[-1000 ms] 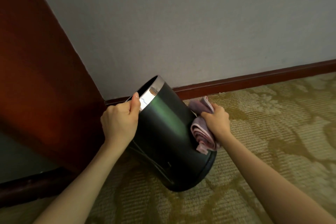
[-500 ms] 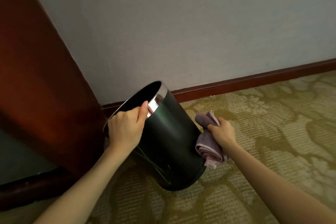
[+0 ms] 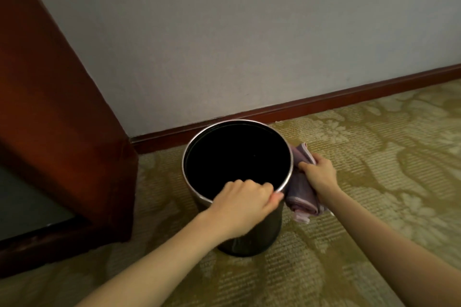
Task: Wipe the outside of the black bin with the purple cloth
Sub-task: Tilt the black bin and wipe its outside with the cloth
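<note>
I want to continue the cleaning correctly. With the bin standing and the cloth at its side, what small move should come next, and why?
Probably slide the folded purple cloth down the outer wall of the round black bin. The right hand presses it just under the metal rim, the left hand steadies that rim, and the wall below looks not yet reached.

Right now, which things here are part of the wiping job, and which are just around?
In the job:
black bin
purple cloth
left hand, gripping the bin's rim
right hand, holding the cloth against the bin

Just around:
patterned carpet
wooden furniture
wall
baseboard
</note>
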Tool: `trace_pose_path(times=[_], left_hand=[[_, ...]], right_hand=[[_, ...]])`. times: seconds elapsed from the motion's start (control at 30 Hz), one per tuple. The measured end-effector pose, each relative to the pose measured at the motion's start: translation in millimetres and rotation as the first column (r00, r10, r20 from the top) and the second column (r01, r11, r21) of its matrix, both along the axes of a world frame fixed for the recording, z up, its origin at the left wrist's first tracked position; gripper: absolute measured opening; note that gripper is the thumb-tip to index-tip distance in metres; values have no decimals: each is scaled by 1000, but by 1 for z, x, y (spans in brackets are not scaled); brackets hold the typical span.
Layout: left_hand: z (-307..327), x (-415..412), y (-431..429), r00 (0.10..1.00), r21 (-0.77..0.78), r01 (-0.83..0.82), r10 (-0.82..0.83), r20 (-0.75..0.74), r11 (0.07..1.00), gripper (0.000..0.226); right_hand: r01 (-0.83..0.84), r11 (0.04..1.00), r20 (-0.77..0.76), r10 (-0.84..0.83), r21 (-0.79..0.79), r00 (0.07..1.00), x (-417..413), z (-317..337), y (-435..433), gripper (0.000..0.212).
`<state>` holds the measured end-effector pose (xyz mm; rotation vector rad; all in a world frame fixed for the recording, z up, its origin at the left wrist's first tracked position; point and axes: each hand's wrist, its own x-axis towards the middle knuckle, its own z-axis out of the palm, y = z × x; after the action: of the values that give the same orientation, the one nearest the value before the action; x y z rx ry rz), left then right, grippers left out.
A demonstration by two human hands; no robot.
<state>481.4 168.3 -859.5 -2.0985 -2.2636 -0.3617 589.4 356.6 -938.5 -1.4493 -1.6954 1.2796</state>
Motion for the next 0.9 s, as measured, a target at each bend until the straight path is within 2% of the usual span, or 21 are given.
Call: trace_pose_path(times=[0.17, 0.23, 0.3, 0.43, 0.6, 0.9], left_hand=[[6, -8, -10, 987, -24, 150, -151, -47, 988, 29], [7, -17, -21, 946, 9, 278, -272, -178, 961, 26], [5, -32, -37, 914, 47, 336, -314, -256, 941, 27], [10, -81, -63, 916, 39, 291, -267, -298, 956, 44], [20, -108, -67, 886, -65, 337, -339, -317, 939, 32], [5, -92, -64, 901, 55, 334, -301, -313, 941, 35]], right_hand=[[84, 996, 13, -83, -40, 996, 24, -10, 4, 25], [100, 993, 4, -100, -61, 995, 27, -15, 2, 25], [97, 992, -8, -98, -85, 995, 27, -19, -3, 24], [108, 985, -53, -116, -135, 992, 20, -30, -16, 30], [118, 970, -72, -136, -214, 988, 12, -45, -31, 25], [155, 970, -47, -167, -186, 985, 27, -42, -35, 30]])
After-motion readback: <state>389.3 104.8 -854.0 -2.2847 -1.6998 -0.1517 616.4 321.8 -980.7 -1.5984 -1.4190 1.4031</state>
